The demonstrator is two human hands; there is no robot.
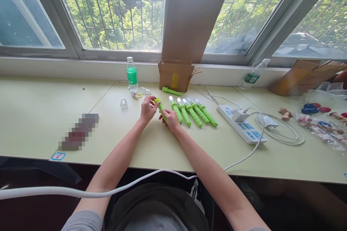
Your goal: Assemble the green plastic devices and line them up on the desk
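Aslant, the green stick (160,107) lies pinched by the left grip (148,109) near its top, right grip (171,120) below.

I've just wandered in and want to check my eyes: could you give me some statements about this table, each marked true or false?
The left hand and right hand both hold one green stick. True.
The clear-topped sticks lie left of the hands. False: they lie to the right.
A loose green stick lies before the middle cardboard box. True.
The leftmost bottle lies on its side. False: it stands upright.
A white adapter sits on the power strip. True.
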